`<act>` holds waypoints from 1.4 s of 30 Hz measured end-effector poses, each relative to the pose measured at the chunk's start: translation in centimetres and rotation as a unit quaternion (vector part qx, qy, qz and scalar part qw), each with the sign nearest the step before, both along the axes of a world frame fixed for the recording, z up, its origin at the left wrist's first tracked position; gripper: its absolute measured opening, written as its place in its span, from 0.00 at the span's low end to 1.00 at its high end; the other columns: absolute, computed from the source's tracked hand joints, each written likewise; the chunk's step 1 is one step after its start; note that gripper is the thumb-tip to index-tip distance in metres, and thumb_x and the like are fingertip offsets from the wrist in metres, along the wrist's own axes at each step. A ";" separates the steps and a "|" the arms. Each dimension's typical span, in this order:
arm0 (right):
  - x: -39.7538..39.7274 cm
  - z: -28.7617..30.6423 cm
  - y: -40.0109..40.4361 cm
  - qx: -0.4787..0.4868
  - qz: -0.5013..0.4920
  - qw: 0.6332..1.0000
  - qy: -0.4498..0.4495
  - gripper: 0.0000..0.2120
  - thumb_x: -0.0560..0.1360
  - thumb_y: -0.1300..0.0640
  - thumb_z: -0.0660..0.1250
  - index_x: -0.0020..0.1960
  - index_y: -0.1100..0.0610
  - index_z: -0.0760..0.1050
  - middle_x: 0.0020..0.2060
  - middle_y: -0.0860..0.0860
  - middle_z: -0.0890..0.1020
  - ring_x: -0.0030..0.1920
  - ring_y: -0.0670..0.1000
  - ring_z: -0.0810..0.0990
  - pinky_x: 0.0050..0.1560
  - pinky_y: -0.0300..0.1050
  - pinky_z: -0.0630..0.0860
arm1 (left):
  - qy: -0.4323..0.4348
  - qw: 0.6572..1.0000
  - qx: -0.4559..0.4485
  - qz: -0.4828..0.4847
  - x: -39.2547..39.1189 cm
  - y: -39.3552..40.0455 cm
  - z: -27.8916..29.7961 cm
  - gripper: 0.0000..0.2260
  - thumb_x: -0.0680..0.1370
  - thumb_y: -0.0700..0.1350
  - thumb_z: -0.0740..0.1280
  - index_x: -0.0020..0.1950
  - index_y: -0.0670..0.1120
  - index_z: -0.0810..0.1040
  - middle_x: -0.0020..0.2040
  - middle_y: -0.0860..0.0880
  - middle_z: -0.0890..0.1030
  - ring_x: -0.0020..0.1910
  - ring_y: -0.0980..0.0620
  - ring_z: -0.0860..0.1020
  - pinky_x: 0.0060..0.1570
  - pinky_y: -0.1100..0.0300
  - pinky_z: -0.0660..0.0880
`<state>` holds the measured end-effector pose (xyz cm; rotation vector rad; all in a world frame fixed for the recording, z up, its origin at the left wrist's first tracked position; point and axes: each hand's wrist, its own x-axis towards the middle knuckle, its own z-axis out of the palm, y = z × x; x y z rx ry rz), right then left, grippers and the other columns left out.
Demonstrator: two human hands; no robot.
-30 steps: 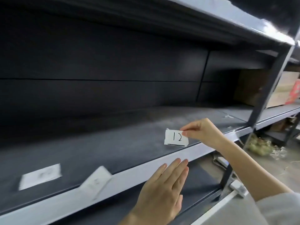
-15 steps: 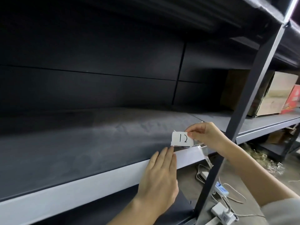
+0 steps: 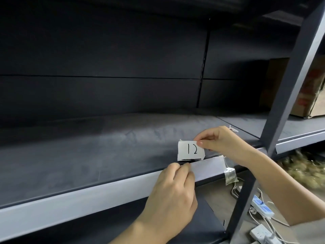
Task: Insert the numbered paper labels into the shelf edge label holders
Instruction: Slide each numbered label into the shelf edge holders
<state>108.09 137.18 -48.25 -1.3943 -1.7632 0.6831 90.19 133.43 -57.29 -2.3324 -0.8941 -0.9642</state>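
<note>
A white paper label marked "12" [image 3: 190, 150] stands upright just above the front edge of the dark shelf. My right hand [image 3: 223, 141] pinches its upper right corner between thumb and forefinger. The label's bottom edge meets the top of the pale label holder strip [image 3: 207, 166] that runs along the shelf edge. My left hand [image 3: 174, 187] rests on that strip just below and left of the label, with its fingertips curled onto the strip's top lip. The clear plastic end of the holder [image 3: 228, 173] hangs loose to the right.
A grey upright post [image 3: 284, 110] rises right of my right arm. Cardboard boxes [image 3: 309, 88] sit on the neighbouring shelf at the right. Power strips and cables [image 3: 262, 208] lie on the floor below. A lower shelf [image 3: 202, 224] is under my left hand.
The view has shifted right along the shelf. My left hand moved up to the holder strip and curled its fingertips on its top lip. The label dropped down onto the strip's top edge.
</note>
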 end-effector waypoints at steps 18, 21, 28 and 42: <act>-0.4 0.2 -0.9 0.010 0.018 0.998 -0.052 0.15 0.71 0.65 0.67 0.33 0.46 0.79 0.33 0.41 0.82 0.33 0.36 0.79 0.36 0.27 0.75 | -0.001 1.000 0.011 -0.026 -0.5 -0.4 -0.2 0.16 0.73 0.43 0.59 0.33 0.43 0.85 0.45 0.46 0.88 0.45 0.48 0.85 0.49 0.60 0.82; -0.1 0.5 -0.9 0.005 0.011 0.998 -0.059 0.16 0.71 0.65 0.68 0.32 0.45 0.79 0.30 0.37 0.82 0.34 0.36 0.80 0.35 0.26 0.75 | 0.000 0.999 0.035 -0.036 -0.8 -0.3 -0.2 0.16 0.73 0.42 0.59 0.33 0.42 0.86 0.44 0.45 0.88 0.45 0.47 0.85 0.54 0.61 0.75; -0.2 0.0 -1.1 0.000 0.011 0.999 -0.036 0.15 0.72 0.66 0.66 0.35 0.48 0.79 0.32 0.40 0.82 0.33 0.36 0.79 0.34 0.25 0.74 | -0.071 0.996 0.049 -0.005 -0.8 -0.2 -0.6 0.12 0.72 0.42 0.59 0.33 0.43 0.80 0.40 0.46 0.82 0.43 0.50 0.73 0.46 0.55 0.71; -0.1 -1.0 -1.7 -0.003 0.043 0.995 -0.091 0.17 0.69 0.66 0.70 0.32 0.44 0.80 0.35 0.46 0.78 0.32 0.40 0.74 0.36 0.29 0.70 | -0.052 0.996 0.067 0.005 -1.1 -0.4 0.0 0.13 0.72 0.42 0.58 0.32 0.44 0.80 0.34 0.49 0.80 0.34 0.48 0.80 0.46 0.54 0.69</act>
